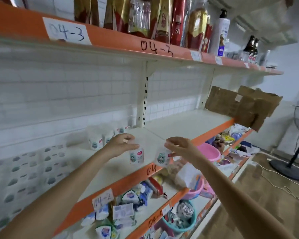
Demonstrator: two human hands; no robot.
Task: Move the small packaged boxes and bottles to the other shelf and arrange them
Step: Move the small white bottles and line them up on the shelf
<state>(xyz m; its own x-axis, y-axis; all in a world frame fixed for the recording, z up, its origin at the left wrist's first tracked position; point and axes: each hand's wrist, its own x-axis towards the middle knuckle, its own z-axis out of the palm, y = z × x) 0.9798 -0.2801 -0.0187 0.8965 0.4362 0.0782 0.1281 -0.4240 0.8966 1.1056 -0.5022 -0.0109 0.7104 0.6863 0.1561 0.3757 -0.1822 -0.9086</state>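
- The left hand (122, 144), at centre frame, grips a small white bottle (136, 156) by its top, fingers curled over the cap; the bottle hangs just above the white middle shelf (176, 125) near its orange front edge.
- The right hand (178, 146) pinches a second white bottle (162, 156) at its top, tilted, just right of the first and over the shelf edge.
- Both carry a pink tag and a grey-green picture; their print is too blurred to read.
- More like bottles (100, 138) stand grouped at the back of the shelf, left of centre.
- Handwritten "04-3" shows twice on the upper orange rail (110, 38); a paper label (103, 199) at lower centre reads "04-2".
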